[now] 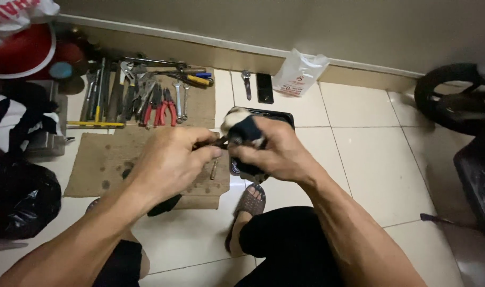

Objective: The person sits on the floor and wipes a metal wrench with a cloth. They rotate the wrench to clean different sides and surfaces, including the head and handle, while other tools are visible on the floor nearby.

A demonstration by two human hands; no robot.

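Note:
My left hand [171, 159] pinches a small dark metal part [219, 141] at its fingertips, above a stained sheet of cardboard [101, 159]. My right hand [274, 151] grips a dark blue and white rag [242, 127] wrapped around the other end of that part. Both hands meet over the edge of a black tray [282, 116] on the tiled floor. A thin metal pin [214, 169] shows just under my left fingers. The part is mostly hidden by the rag and my fingers.
Pliers, wrenches and screwdrivers [147, 95] lie in a row on cardboard by the wall. A black phone [264, 87], a wrench and a white plastic bag [297, 74] lie near the baseboard. A wheel [455, 98] stands at right, black bags [16, 199] at left. My sandalled foot [248, 204] rests below.

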